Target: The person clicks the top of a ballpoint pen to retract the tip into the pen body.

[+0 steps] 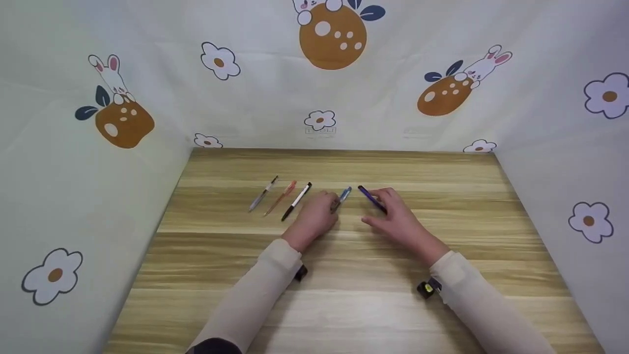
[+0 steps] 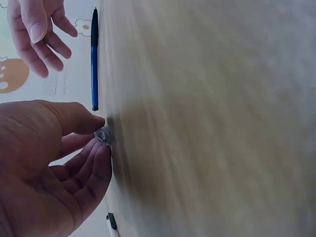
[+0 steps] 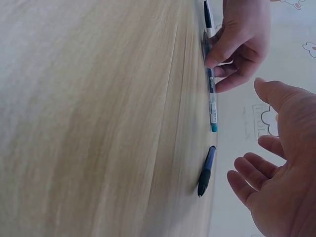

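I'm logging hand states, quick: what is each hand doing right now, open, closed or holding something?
Left hand: closed, pinching the clear pen.
Right hand: open, holding nothing, near the blue pen.

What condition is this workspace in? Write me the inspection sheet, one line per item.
Surface: wood-grain tabletop, brownish, streaked.
Job's things: five slender pens, left to right: clear pen with a dark end, translucent orange-red pen, white pen with black ends, clear pen with a blue end, dark blue pen with a black end.
Clutter: nothing seen.
Grippers: bare left hand pinches the blue-ended clear pen; bare right hand is open beside the dark blue pen, fingers spread, holding nothing.
Cables: nothing seen.
Surroundings: cream walls printed with white flowers, rabbits and orange-brown fruit.
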`<state>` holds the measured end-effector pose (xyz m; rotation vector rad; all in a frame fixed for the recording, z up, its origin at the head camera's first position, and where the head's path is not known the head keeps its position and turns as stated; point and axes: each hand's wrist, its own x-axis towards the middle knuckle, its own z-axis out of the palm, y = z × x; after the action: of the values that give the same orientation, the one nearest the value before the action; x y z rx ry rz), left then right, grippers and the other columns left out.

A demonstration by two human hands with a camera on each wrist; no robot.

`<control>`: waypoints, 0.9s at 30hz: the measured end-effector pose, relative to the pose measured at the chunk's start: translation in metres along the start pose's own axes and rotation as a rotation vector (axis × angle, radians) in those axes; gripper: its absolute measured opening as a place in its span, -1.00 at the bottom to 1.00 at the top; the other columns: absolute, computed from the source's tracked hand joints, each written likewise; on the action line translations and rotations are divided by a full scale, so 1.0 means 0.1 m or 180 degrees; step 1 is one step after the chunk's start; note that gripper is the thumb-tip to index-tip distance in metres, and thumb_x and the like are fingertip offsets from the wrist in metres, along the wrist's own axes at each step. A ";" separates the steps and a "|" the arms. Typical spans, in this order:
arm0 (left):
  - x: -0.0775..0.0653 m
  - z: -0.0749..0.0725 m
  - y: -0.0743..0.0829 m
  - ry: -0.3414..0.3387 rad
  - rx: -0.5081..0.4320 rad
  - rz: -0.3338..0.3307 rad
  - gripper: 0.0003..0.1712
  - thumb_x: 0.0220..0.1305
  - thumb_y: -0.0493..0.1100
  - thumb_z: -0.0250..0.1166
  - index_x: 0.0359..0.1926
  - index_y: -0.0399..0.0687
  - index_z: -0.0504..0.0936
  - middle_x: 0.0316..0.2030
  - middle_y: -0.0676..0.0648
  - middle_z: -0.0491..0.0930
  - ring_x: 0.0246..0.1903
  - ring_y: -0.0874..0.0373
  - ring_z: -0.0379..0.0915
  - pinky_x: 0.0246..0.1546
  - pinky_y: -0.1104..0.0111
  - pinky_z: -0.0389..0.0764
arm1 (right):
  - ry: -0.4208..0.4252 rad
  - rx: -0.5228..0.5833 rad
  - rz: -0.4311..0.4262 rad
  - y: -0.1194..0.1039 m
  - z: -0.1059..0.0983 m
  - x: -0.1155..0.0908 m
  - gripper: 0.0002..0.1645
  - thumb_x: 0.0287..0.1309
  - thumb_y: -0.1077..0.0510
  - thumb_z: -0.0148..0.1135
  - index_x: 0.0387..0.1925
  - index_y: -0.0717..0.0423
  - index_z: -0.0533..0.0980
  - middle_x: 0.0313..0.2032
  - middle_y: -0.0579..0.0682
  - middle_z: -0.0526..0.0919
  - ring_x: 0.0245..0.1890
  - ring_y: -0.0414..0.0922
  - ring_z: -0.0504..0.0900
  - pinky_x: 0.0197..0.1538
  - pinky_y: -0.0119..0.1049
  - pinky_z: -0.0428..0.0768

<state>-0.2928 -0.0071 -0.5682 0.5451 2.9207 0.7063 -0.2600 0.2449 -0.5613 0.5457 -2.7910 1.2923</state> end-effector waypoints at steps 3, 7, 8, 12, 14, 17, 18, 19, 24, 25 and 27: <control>-0.01 -0.02 0.02 -0.0004 -0.0022 -0.0053 -0.68 0.34 -0.35 0.40 0.10 -0.15 0.75 -0.13 -0.08 0.68 -0.18 0.05 0.58 -0.07 0.11 0.69 | -0.0016 0.0035 0.0020 -0.01 -0.01 -0.01 -0.13 0.29 0.00 0.66 0.49 0.23 0.49 0.35 0.30 0.50 0.38 0.26 0.53 0.41 0.16 0.52; -0.01 -0.05 0.04 -0.0041 -0.0098 -0.0137 -0.72 0.37 -0.34 0.42 0.07 -0.13 0.75 -0.15 -0.05 0.72 -0.23 0.08 0.57 -0.11 0.15 0.69 | -0.0043 0.0049 0.0069 -0.03 -0.01 -0.02 -0.12 0.30 -0.02 0.64 0.50 0.22 0.47 0.36 0.30 0.49 0.37 0.26 0.53 0.42 0.15 0.51; -0.01 -0.05 0.04 -0.0050 -0.0131 -0.0155 -0.72 0.37 -0.34 0.42 0.07 -0.12 0.76 -0.17 -0.04 0.72 -0.24 0.09 0.57 -0.13 0.16 0.69 | -0.0048 0.0051 0.0080 -0.03 -0.01 -0.02 -0.11 0.30 -0.02 0.64 0.50 0.22 0.47 0.35 0.30 0.49 0.37 0.26 0.53 0.42 0.15 0.51; -0.01 -0.08 0.02 -0.0051 -0.0342 -0.0217 -0.67 0.33 -0.35 0.43 0.10 -0.09 0.78 -0.21 0.01 0.74 -0.26 0.11 0.57 -0.16 0.18 0.67 | -0.0037 0.0050 0.0099 -0.02 0.00 -0.01 -0.12 0.30 -0.01 0.64 0.50 0.23 0.47 0.35 0.29 0.50 0.36 0.25 0.54 0.42 0.15 0.51; -0.01 -0.09 0.01 -0.0061 -0.0465 -0.0237 -0.66 0.32 -0.34 0.43 0.10 -0.09 0.77 -0.21 0.02 0.74 -0.25 0.12 0.58 -0.17 0.20 0.67 | -0.0027 0.0076 0.0114 -0.02 0.00 0.00 -0.12 0.30 0.00 0.64 0.50 0.22 0.47 0.34 0.29 0.51 0.36 0.25 0.54 0.42 0.16 0.51; -0.02 -0.10 0.00 -0.0078 -0.0648 -0.0253 -0.66 0.33 -0.33 0.42 0.12 -0.09 0.77 -0.18 0.02 0.77 -0.22 0.13 0.62 -0.16 0.23 0.67 | 0.0002 0.0142 0.0129 -0.02 0.00 0.02 -0.14 0.30 0.03 0.64 0.49 0.23 0.48 0.33 0.31 0.51 0.34 0.26 0.55 0.40 0.18 0.52; -0.02 -0.10 -0.01 -0.0092 -0.0727 -0.0260 -0.66 0.34 -0.32 0.42 0.12 -0.10 0.76 -0.17 0.02 0.77 -0.22 0.14 0.63 -0.16 0.24 0.68 | 0.0013 0.0169 0.0135 -0.03 0.00 0.03 -0.15 0.31 0.05 0.64 0.49 0.24 0.48 0.32 0.32 0.51 0.34 0.27 0.56 0.40 0.19 0.53; -0.02 -0.11 -0.01 -0.0105 -0.0810 -0.0273 -0.66 0.36 -0.31 0.42 0.13 -0.10 0.76 -0.16 0.01 0.77 -0.21 0.14 0.63 -0.17 0.25 0.68 | 0.0027 0.0202 0.0136 -0.03 0.00 0.04 -0.16 0.32 0.06 0.63 0.48 0.25 0.48 0.32 0.33 0.51 0.33 0.28 0.56 0.40 0.21 0.53; -0.02 -0.11 -0.03 -0.0124 -0.1373 -0.0316 -0.70 0.44 -0.29 0.42 0.15 -0.14 0.74 -0.15 -0.03 0.76 -0.27 0.18 0.63 -0.23 0.33 0.67 | 0.0085 0.0484 0.0261 -0.05 -0.01 0.09 -0.20 0.38 0.10 0.58 0.49 0.27 0.45 0.34 0.35 0.51 0.33 0.32 0.56 0.40 0.25 0.54; -0.02 -0.12 -0.03 -0.0114 -0.1478 -0.0309 -0.70 0.44 -0.30 0.42 0.16 -0.15 0.74 -0.15 -0.04 0.75 -0.29 0.19 0.63 -0.25 0.35 0.66 | 0.0102 0.0572 0.0302 -0.06 -0.01 0.11 -0.22 0.39 0.11 0.57 0.49 0.28 0.45 0.34 0.36 0.51 0.33 0.34 0.55 0.39 0.25 0.54; -0.03 -0.12 -0.03 -0.0082 -0.1703 -0.0272 -0.70 0.44 -0.32 0.41 0.15 -0.19 0.74 -0.17 -0.05 0.74 -0.31 0.21 0.61 -0.28 0.39 0.64 | 0.0135 0.0728 0.0368 -0.07 0.00 0.13 -0.25 0.42 0.12 0.53 0.48 0.29 0.45 0.34 0.37 0.51 0.34 0.34 0.55 0.40 0.24 0.54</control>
<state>-0.2932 -0.0154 -0.5588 0.3608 2.5445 1.3832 -0.2703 0.2368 -0.5538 0.3617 -2.6937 1.6389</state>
